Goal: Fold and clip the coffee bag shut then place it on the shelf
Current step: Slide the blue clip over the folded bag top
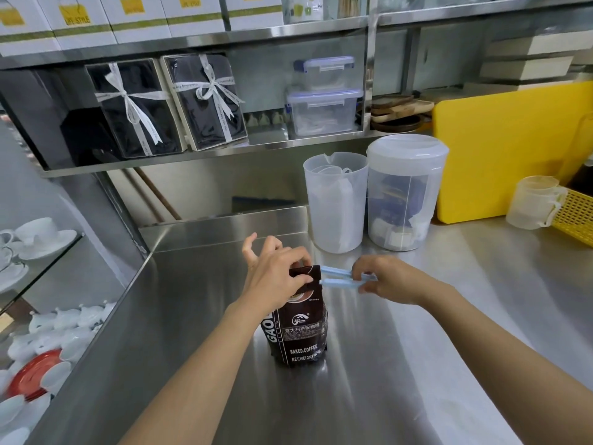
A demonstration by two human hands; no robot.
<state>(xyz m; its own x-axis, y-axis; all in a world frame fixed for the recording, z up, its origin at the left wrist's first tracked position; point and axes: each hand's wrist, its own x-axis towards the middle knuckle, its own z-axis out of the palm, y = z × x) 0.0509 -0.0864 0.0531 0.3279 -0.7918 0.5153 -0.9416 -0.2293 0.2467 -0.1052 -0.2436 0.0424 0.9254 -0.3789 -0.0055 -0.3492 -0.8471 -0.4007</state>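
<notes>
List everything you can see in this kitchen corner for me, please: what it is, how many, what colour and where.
coffee bag: one, dark brown, upright on the steel counter
clip: one, light blue, open at the bag's folded top
clear jugs: two, one lidded, back of counter
small measuring cup: one, clear, right
cutting board: one, yellow, leaning at right
basket: one, yellow, far right edge
gift boxes: two, black with white ribbon, lower shelf
lidded tubs: two, clear, stacked on the shelf
white boxes: several, top shelf
cups and saucers: many, white, left glass shelves
left hand: pinching the fold
right hand: holding the clip
</notes>
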